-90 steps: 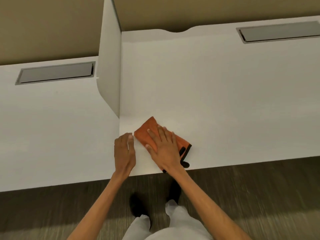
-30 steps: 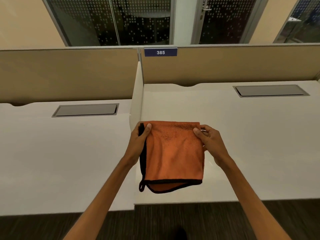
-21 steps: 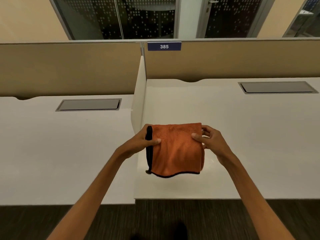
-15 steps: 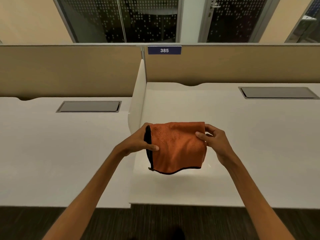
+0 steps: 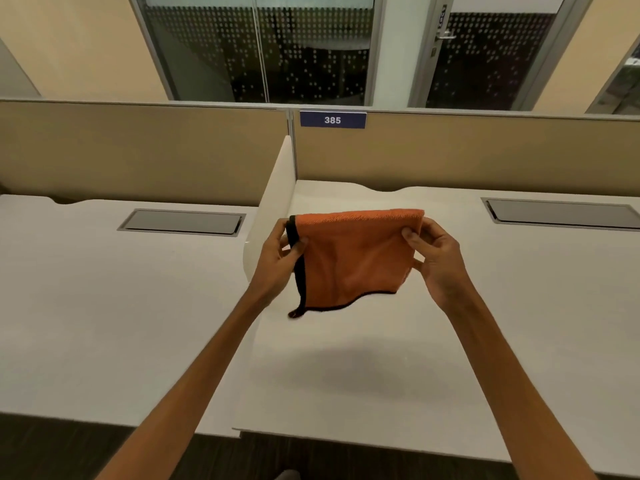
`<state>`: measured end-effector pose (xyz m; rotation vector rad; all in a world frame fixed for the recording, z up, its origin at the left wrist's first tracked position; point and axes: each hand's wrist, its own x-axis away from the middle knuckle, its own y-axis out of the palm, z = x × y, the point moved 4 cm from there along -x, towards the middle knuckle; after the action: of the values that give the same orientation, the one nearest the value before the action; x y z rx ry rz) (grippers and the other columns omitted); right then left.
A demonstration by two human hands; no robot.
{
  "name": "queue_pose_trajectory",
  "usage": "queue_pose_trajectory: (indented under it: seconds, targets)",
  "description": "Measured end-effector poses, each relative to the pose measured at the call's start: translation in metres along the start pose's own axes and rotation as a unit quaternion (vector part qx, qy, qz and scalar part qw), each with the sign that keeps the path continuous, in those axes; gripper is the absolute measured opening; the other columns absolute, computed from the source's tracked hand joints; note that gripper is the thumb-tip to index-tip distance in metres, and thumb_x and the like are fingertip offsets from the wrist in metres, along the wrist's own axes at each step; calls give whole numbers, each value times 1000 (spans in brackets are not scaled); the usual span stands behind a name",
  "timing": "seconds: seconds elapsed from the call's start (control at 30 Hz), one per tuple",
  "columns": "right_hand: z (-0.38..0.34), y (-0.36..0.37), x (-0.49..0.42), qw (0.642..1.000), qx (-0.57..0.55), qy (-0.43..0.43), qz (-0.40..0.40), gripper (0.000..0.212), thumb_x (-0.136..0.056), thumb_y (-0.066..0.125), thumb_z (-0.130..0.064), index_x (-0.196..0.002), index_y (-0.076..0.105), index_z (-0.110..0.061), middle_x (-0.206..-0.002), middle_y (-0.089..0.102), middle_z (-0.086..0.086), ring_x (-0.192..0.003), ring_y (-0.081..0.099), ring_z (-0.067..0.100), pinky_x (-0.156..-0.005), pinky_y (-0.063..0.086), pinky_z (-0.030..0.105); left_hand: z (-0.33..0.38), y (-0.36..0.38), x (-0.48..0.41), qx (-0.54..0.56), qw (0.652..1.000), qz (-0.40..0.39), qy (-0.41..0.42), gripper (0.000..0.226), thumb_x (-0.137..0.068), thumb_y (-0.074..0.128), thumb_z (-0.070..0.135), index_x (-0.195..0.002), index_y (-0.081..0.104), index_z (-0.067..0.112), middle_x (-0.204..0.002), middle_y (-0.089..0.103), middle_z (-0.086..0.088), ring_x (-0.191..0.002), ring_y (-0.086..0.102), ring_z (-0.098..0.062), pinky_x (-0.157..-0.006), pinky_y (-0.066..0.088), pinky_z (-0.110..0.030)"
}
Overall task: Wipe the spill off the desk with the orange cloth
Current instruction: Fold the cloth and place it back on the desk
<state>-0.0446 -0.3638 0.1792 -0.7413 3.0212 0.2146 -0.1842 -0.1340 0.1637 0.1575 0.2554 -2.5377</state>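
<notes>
The orange cloth (image 5: 349, 258) hangs in the air above the desk (image 5: 467, 341), folded over on itself, with its black-trimmed edges running down the left side and along the wavy bottom hem. The left hand (image 5: 277, 261) pinches the upper left corner by the black trim, thumb in front and fingers behind, and the right hand (image 5: 436, 258) pinches the upper right corner the same way, so both hands are closed on the fabric and neither touches the desk. The cloth casts a soft shadow on the white surface below it, which shows that it is held clear of the top rather than resting there. No spill shows anywhere on the desk from this view (a thin wet film on white laminate would be hard to see in any case), so how much wiping is left cannot be read from the surface. The step in hand looks like arranging the cloth between strokes, probably to get a tidy pad or a fresh face. The next move would call for laying the cloth flat on the desk near the white divider (image 5: 273, 202) that separates it from the neighbouring desk, then spreading one palm over it and pressing down evenly while sliding. The loose bottom hem may curl under as it lands, so lowering it gently, with the fold kept neat, should help it sit flat.
</notes>
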Motion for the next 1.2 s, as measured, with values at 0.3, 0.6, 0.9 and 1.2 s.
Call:
queue_pose_trajectory:
  seconds: [0.3,0.6,0.9,1.2]
  targets:
    - [9,24,-60,975,180,-107,67,22,-98,61,-25,-120,63,-28,-108,66,-16,-105,61,-5,-84,54,19,-16,-5,-52,-82,991,87,58,21,-105,43,26,-124,46,34,-103,61,16,-95,63,-9,-84,52,-29]
    - [24,40,-135,964,262,-31,35,46,-100,52,-43,-143,48,-31,-127,64,0,-105,67,18,-80,58,31,-46,-5,-133,-17,995,93,-41,34,-101,47,43,-132,40,30,-130,58,-3,-114,60,-22,-93,54,-40]
    - [39,39,-192,987,142,54,-51,89,-77,84,-16,-143,29,-41,-136,52,6,-117,60,25,-84,57,29,-56,0,-195,-17,998,-34,-52,86,-76,82,31,-139,23,38,-122,60,-3,-108,63,-14,-82,51,-21]
    - [39,38,-267,986,158,-42,-10,41,-81,78,-5,-109,60,-29,-115,60,-14,-108,60,15,-86,55,31,-44,15,-270,-136,990,-9,20,28,-77,71,-3,-96,60,15,-107,64,0,-106,58,-18,-97,49,-37]
